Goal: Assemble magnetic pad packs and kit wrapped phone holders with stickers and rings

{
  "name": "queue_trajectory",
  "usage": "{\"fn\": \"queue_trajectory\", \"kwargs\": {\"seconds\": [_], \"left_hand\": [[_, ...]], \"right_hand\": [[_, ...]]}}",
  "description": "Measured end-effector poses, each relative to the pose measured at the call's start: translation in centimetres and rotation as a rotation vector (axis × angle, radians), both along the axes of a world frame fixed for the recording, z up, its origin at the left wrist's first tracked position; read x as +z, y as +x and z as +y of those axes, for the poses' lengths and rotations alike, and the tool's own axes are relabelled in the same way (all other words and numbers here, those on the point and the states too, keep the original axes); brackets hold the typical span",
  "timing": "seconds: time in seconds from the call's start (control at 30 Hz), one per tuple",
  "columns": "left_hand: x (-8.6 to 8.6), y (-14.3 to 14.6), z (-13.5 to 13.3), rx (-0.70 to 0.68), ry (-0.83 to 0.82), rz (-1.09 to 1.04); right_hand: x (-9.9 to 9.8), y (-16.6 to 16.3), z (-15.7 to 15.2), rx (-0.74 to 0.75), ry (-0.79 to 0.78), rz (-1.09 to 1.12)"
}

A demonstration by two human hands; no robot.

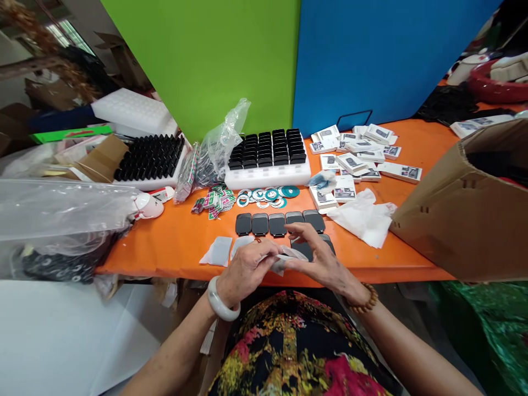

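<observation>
At the near edge of the orange table, my left hand and my right hand pinch a small clear plastic sleeve from both ends. Both hands' fingers are closed on it. Under my right hand lies a dark flat device. Just beyond them a row of several black flat devices lies side by side. Two more clear sleeves lie left of my left hand.
A white foam tray of black devices stands behind the row, with round teal stickers and small labels in front. Small white boxes lie at back right. A cardboard box stands right; plastic bags are left.
</observation>
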State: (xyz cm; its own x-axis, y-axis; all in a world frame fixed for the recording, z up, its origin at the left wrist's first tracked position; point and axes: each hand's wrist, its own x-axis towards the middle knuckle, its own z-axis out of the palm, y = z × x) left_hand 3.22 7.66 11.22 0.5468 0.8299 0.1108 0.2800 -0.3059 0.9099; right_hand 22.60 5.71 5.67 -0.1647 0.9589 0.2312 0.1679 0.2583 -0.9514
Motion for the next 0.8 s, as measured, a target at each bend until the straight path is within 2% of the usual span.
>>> {"fn": "queue_trajectory", "kwargs": {"seconds": [0.07,0.13,0.23,0.3,0.47,0.57,0.7,0.8], "left_hand": [[0.2,-0.1,0.2,-0.001,0.020,0.006],[0.2,-0.2,0.2,0.077,0.095,0.024],[-0.5,-0.2,-0.5,0.417,0.272,-0.010],[-1.4,-0.1,-1.5,0.603,0.305,-0.060],[-4.5,0.6,-3.8,0.615,0.003,-0.101],[-6.0,0.7,-3.9,0.640,-0.228,-0.266],[-7.0,0.3,-3.4,0.498,-0.535,-0.467],[-7.1,-0.1,-3.1,0.477,-0.603,-0.496]], "right_hand": [[0.2,-0.3,0.3,0.043,0.018,-0.055],[0.2,-0.7,0.6,0.079,-0.053,-0.033],[-0.1,-1.4,1.1,0.026,-0.211,0.121],[-0.5,-1.8,1.3,-0.008,-0.282,0.234],[-1.5,-2.7,1.6,-0.007,-0.403,0.417],[-2.0,-3.3,1.5,0.012,-0.455,0.492],[-2.3,-3.7,1.4,0.028,-0.501,0.525],[-2.4,-3.7,1.4,0.038,-0.513,0.519]]}}
